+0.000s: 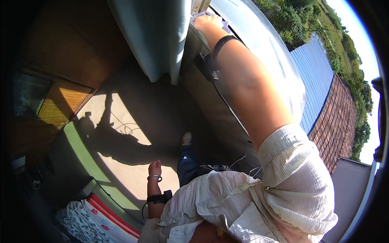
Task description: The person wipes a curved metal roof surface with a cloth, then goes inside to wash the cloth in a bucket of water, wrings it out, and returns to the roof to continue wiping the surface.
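At the top of the view my right hand (208,22) presses a greyish-purple cloth (225,26) against the edge of the window frame (200,5). My right arm is stretched out along the bright window glass (258,33). A black band circles that forearm, and a black device (206,67) sits beside it with a cable running down. Low in the view, my left hand (155,167) hangs at my side with a metal bangle (155,178) at the wrist. Nothing shows in it, and its fingers are too small to read.
A pale blue curtain (158,36) hangs left of the cloth. Wooden furniture (67,98) stands at the left, near a green bed edge (82,145) with floral bedding (88,220). Loose cables (237,161) lie by my waist. Outside are a blue metal roof (314,79) and a tiled roof (337,118).
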`<state>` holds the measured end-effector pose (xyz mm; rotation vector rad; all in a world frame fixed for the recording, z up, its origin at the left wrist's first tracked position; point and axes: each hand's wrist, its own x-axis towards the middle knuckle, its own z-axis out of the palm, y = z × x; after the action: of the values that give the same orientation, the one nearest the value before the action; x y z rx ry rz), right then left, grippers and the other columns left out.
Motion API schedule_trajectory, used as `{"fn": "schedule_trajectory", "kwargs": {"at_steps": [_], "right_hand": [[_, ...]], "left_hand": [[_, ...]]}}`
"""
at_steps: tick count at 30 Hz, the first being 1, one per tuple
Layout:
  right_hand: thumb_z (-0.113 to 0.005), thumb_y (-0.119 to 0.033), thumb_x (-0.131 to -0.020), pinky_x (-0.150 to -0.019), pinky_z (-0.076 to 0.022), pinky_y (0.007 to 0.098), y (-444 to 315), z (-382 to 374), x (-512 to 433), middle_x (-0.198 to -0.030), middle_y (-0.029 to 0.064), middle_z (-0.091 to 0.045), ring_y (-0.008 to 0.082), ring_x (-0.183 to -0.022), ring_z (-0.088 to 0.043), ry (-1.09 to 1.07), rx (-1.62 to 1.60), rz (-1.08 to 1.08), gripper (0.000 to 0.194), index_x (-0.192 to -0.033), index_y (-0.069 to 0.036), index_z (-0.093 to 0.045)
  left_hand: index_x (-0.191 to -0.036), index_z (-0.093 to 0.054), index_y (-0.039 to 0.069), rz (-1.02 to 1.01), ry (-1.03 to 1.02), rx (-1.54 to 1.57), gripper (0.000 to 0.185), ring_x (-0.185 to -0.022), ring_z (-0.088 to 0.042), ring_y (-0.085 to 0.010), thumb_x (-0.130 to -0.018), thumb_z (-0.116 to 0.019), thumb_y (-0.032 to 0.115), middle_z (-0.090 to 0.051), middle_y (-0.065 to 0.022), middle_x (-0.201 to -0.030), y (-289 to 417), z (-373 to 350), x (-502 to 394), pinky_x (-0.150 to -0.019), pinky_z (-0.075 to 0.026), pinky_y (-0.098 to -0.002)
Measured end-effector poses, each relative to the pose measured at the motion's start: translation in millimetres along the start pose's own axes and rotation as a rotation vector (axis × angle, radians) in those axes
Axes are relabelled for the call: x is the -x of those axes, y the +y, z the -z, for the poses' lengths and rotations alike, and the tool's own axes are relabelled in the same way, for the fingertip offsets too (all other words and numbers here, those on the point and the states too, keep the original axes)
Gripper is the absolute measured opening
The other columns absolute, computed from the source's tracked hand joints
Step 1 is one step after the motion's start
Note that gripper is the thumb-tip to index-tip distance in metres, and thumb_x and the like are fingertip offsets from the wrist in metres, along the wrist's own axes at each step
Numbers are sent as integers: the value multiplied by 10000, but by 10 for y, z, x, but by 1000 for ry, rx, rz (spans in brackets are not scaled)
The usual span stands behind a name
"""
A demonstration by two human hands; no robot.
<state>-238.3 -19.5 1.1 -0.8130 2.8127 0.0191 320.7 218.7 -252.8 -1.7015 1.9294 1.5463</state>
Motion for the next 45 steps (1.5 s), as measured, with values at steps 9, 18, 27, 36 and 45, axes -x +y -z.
{"fn": "schedule_trajectory", "kwargs": {"at_steps": [9,18,27,36,45], "right_hand": [[-506,-232,-822,-848,-455,377,961,424,707,-1199,50,-574,239,-1082,-565,-317,-402,30,352,-1153,-153,-598],[-467,-238,-835,-792,-458,344,2246,131,2163,-1118,55,-619,202,-1021,-595,-123,-332,4,310,-1062,-131,-650],[-424,-177,-847,-766,-467,357,4203,-79,4159,-1020,74,-646,242,-948,-616,-242,-415,-170,329,-1122,-121,-596],[-386,-145,-842,-718,-480,359,6447,-433,6660,-954,93,-649,269,-893,-619,-134,-385,-455,448,-1256,-275,-500],[-401,-143,-819,-658,-489,365,8544,-847,8720,-825,124,-652,280,-783,-625,-52,-277,-686,432,-1140,-361,-590]], "left_hand": [[-892,-636,2,-255,-353,-720,307,-657,-591,-178,-879,-477,264,-627,-98,-713,-643,396,-592,-603,-456,-317],[-857,-642,-20,-146,-259,-177,265,-589,-527,-111,-905,-497,196,-615,-41,-679,1422,571,-964,-544,-421,-234],[-675,-630,-3,-675,-350,-777,327,-518,-450,-103,-865,-541,247,-529,-35,-533,2944,-688,-434,-518,-371,-285],[-631,-594,-29,-673,-265,-891,360,-511,-489,-165,-856,-547,247,-536,-107,-530,2223,-1733,843,-536,-403,-330],[-654,-595,-36,-700,-257,-1077,359,-527,-529,-288,-852,-550,260,-553,-189,-576,2030,-2414,2043,-568,-422,-383]]}}
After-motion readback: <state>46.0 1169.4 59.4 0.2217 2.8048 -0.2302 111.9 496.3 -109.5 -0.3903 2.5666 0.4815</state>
